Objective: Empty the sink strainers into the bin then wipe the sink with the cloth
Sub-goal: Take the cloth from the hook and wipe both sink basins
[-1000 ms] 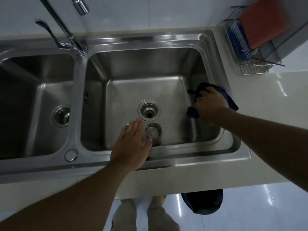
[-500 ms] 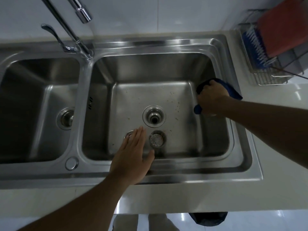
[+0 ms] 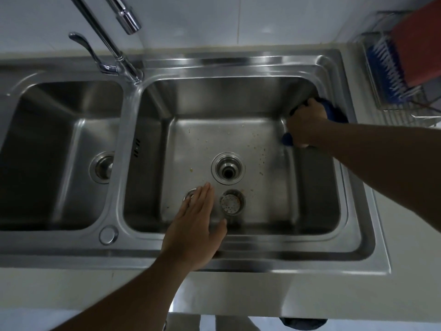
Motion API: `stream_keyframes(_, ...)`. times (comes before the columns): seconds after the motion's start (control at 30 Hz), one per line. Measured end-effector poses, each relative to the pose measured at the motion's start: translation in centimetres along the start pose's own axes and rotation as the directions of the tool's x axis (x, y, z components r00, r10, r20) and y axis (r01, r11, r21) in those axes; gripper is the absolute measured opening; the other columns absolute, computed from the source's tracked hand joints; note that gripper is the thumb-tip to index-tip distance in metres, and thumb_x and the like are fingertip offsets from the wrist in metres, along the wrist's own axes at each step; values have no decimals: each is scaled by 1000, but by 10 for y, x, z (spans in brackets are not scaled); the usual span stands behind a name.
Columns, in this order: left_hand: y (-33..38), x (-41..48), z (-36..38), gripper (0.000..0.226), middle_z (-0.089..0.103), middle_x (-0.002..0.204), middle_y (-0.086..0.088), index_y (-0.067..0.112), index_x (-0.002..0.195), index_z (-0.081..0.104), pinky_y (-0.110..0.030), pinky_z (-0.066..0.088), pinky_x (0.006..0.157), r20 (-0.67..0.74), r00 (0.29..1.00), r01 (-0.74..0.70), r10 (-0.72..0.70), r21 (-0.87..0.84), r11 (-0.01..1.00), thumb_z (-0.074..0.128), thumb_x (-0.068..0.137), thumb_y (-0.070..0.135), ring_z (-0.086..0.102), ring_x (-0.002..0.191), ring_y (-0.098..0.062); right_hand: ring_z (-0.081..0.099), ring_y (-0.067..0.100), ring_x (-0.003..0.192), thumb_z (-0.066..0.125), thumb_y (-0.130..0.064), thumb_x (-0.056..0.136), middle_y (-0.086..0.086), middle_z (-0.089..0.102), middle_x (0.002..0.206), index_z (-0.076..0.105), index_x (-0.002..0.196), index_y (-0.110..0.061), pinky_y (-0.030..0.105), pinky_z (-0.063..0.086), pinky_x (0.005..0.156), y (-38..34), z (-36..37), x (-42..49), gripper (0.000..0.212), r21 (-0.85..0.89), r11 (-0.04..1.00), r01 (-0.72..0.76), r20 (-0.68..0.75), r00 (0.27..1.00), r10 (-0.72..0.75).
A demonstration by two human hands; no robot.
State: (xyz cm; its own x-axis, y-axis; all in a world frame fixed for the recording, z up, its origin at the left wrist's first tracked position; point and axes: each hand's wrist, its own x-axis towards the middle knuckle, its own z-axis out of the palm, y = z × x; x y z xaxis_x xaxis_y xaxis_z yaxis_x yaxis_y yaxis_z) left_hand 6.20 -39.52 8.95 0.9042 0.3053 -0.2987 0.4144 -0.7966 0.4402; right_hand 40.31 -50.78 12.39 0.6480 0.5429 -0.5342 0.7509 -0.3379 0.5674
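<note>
A double steel sink fills the view; its right basin (image 3: 238, 99) has food specks on the floor around the open drain (image 3: 228, 170). One round strainer (image 3: 232, 202) lies on the basin floor just below the drain. A second strainer (image 3: 189, 194) shows partly under my fingers. My left hand (image 3: 194, 228) hovers flat with straight fingers over the basin's front, beside the strainers. My right hand (image 3: 304, 126) grips a blue cloth (image 3: 333, 111) against the basin's right wall.
The left basin (image 3: 59, 130) has its own drain (image 3: 102, 167). A tap and lever (image 3: 112, 53) stand at the back between the basins. A wire rack (image 3: 403, 91) with a blue brush and red item sits on the counter at right. A dark bin (image 3: 303, 323) peeks below the counter.
The camera has moved closer and shifted a little. My right hand with the cloth has moved up the right wall toward the back corner. My left hand has stayed flat beside the strainers.
</note>
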Motion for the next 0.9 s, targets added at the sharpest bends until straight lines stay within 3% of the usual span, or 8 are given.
stream_keyframes(0.1,-1,1,1,82,-18,165,16,31,157,-14,-20,-11,117,7,1000,3,-3,-8,1000,26,93,62,-23,148,2,46,26,126,60,-42,91,1,61,133,62,126,-27,43,31,103,7,-1,1,39,-76,996,-50,-86,995,43)
stream_keyframes(0.23,0,2,0,82,-17,166,13,28,158,-13,-22,-10,119,6,1000,-2,2,13,1000,28,95,60,-21,150,0,52,22,114,58,-41,92,-1,66,116,66,113,-26,40,32,96,-8,17,-19,27,-58,998,25,-79,996,-30)
stream_keyframes(0.43,1,8,-7,88,-19,166,12,26,158,-14,-30,-5,124,33,999,-21,23,-68,997,40,96,56,-20,150,-4,48,24,123,60,-39,92,-2,64,124,67,117,-29,43,33,105,-5,26,-36,28,58,998,-34,-178,983,44)
stream_keyframes(0.53,-6,39,-27,87,-15,167,9,22,160,-8,-32,-2,124,-44,999,-36,32,-85,996,48,98,46,-18,151,-8,39,30,132,61,-35,91,0,57,136,60,130,-31,48,29,110,3,22,-34,39,222,966,-134,-238,953,187)
stream_keyframes(0.67,-39,87,-68,83,-9,169,-1,18,160,-5,-35,-3,124,-197,980,51,-31,99,994,47,98,35,-10,155,-22,37,32,134,62,-31,92,3,55,138,57,136,-27,53,31,108,5,23,-30,44,325,942,-84,-233,958,166)
stream_keyframes(0.73,-63,104,-86,80,-4,169,-5,15,160,-1,-42,0,125,-260,963,126,-76,182,975,46,98,32,-7,155,-30,37,38,135,65,-23,91,12,54,140,57,137,-18,57,30,108,11,25,-24,47,528,847,-64,-318,910,267)
stream_keyframes(0.8,-86,116,-101,76,2,169,-10,10,160,6,-46,4,125,-294,948,190,-123,214,958,47,99,30,-2,155,-35,37,43,135,67,-16,90,20,51,141,54,139,-11,58,31,106,17,22,-13,51,735,676,-54,-365,809,461)
stream_keyframes(0.9,-116,126,-114,74,4,168,-16,1,158,7,-47,9,126,-298,944,220,-142,250,943,43,101,30,2,155,-34,39,42,134,66,-18,90,19,50,142,50,141,-10,53,33,108,20,8,10,54,900,435,-35,-308,655,690)
